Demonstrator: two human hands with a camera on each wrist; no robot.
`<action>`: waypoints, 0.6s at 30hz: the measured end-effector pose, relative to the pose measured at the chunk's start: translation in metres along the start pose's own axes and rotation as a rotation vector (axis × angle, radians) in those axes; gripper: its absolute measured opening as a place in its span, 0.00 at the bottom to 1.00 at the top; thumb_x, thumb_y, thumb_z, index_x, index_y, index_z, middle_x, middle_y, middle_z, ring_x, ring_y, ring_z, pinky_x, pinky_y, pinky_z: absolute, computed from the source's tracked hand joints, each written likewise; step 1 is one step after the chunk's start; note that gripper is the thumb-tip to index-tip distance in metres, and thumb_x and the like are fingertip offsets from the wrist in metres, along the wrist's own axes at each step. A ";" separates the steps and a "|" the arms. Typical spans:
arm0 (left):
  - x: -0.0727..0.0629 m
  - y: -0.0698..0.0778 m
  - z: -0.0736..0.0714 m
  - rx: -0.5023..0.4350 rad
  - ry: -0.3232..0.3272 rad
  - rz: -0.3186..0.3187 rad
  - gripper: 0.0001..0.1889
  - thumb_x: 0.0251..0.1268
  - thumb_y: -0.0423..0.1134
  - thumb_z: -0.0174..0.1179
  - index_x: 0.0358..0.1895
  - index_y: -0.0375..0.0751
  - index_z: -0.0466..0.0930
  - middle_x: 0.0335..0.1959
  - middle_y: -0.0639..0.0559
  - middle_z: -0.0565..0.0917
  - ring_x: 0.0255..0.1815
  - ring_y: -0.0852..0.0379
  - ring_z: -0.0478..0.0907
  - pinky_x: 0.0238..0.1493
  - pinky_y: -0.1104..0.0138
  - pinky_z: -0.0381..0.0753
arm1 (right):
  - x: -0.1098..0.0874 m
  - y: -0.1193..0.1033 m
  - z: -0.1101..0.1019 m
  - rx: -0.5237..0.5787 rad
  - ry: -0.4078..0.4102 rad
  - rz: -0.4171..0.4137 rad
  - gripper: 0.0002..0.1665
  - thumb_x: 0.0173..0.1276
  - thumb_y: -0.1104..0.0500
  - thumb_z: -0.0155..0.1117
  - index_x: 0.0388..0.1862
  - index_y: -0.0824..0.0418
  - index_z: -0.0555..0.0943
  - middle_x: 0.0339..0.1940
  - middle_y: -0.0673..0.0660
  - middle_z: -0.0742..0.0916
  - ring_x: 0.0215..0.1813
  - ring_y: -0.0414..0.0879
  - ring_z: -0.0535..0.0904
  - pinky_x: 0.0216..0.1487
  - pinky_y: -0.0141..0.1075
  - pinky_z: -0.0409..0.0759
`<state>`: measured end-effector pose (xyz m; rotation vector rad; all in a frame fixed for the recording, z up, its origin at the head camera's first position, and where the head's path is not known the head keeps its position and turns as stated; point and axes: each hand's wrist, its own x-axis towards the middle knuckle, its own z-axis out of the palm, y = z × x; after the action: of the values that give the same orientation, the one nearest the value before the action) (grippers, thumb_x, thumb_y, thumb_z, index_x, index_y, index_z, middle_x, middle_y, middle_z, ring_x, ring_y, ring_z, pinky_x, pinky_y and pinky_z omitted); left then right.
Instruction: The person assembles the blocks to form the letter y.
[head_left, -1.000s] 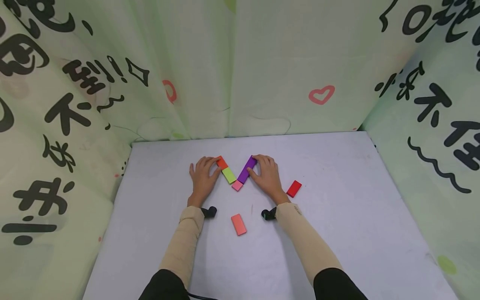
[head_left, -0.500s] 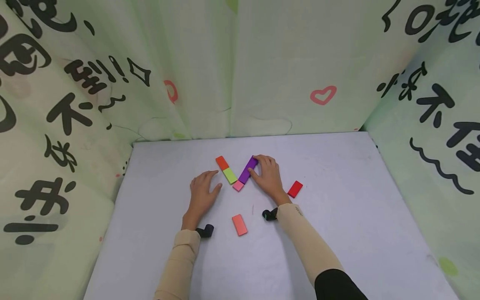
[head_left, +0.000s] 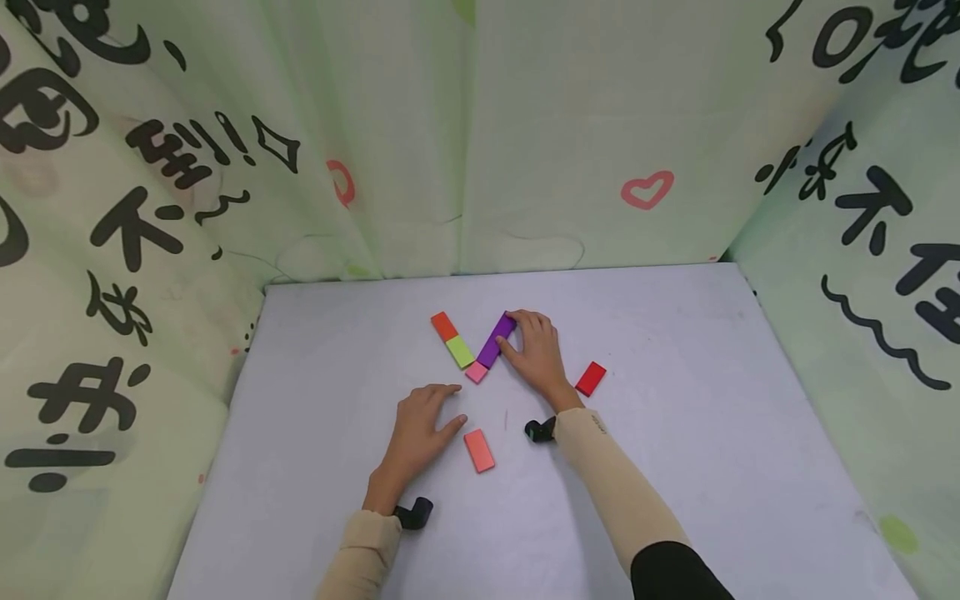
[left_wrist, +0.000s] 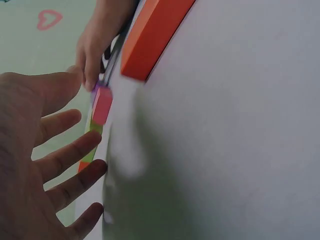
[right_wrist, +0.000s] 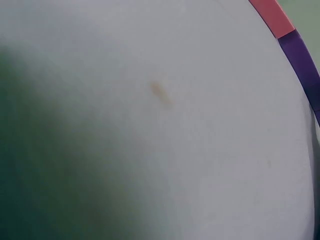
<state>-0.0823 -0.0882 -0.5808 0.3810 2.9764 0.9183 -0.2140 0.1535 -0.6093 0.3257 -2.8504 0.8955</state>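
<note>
On the pale table point(head_left: 660, 400), small, flat-sided blocks form a slanted V. Its left side is an orange block point(head_left: 444, 326) set end to end with a yellow-green block point(head_left: 460, 352); a pink block point(head_left: 476, 372) sits at the bottom point, and a purple piece point(head_left: 491, 347) makes up the right side, touching the pink one. The purple piece is longer than the green block; whether it is one block or two cannot be made out. The person's right hand point(head_left: 538, 354) holds it, fingertips at its far end and thumb against its side. The left hand point(head_left: 420, 423) is wide, its fingers spread and thumb apart, holding nothing, near a salmon block point(head_left: 479, 451) that lies on its own nearer the person. From the left wrist that block looks deeper orange, with crisp edges and a smooth face. A red block point(head_left: 591, 379) lies tilted just beside the right wrist. Beige sleeves point(head_left: 618, 483) cover the forearms, and a light green curtain point(head_left: 540, 150) with black lettering and a pink heart hangs behind.
</note>
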 end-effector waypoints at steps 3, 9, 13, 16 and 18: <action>-0.010 0.008 0.005 0.009 -0.018 0.007 0.27 0.70 0.52 0.67 0.68 0.51 0.78 0.65 0.48 0.82 0.68 0.45 0.76 0.68 0.43 0.73 | -0.001 0.000 0.000 -0.002 0.003 -0.002 0.35 0.76 0.42 0.64 0.75 0.55 0.71 0.73 0.59 0.78 0.78 0.59 0.65 0.79 0.57 0.62; -0.022 0.012 0.010 0.008 -0.032 0.047 0.27 0.69 0.54 0.68 0.68 0.52 0.79 0.63 0.50 0.82 0.67 0.45 0.74 0.68 0.42 0.71 | -0.001 -0.001 0.000 -0.001 0.005 -0.006 0.35 0.76 0.42 0.63 0.75 0.55 0.71 0.74 0.58 0.78 0.78 0.59 0.65 0.79 0.57 0.62; -0.029 0.009 0.010 0.004 -0.105 0.143 0.27 0.69 0.54 0.67 0.70 0.58 0.78 0.67 0.53 0.80 0.70 0.47 0.71 0.70 0.42 0.68 | -0.001 -0.001 0.000 0.004 -0.001 -0.003 0.34 0.76 0.42 0.63 0.75 0.55 0.71 0.74 0.59 0.77 0.78 0.59 0.65 0.79 0.58 0.61; -0.032 0.007 0.008 0.028 -0.169 0.217 0.26 0.70 0.52 0.64 0.71 0.64 0.76 0.71 0.56 0.77 0.73 0.47 0.67 0.72 0.41 0.66 | 0.000 0.000 0.000 -0.005 0.002 -0.008 0.34 0.76 0.42 0.63 0.75 0.55 0.72 0.73 0.59 0.78 0.78 0.59 0.66 0.79 0.58 0.62; -0.033 0.007 0.007 0.053 -0.191 0.246 0.26 0.70 0.48 0.63 0.71 0.67 0.76 0.73 0.57 0.75 0.75 0.45 0.66 0.73 0.40 0.65 | 0.000 0.000 0.000 -0.012 0.008 -0.015 0.34 0.76 0.42 0.62 0.74 0.56 0.72 0.73 0.59 0.78 0.77 0.60 0.66 0.78 0.58 0.62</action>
<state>-0.0483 -0.0867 -0.5852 0.8022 2.8260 0.7675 -0.2140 0.1538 -0.6094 0.3406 -2.8409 0.8750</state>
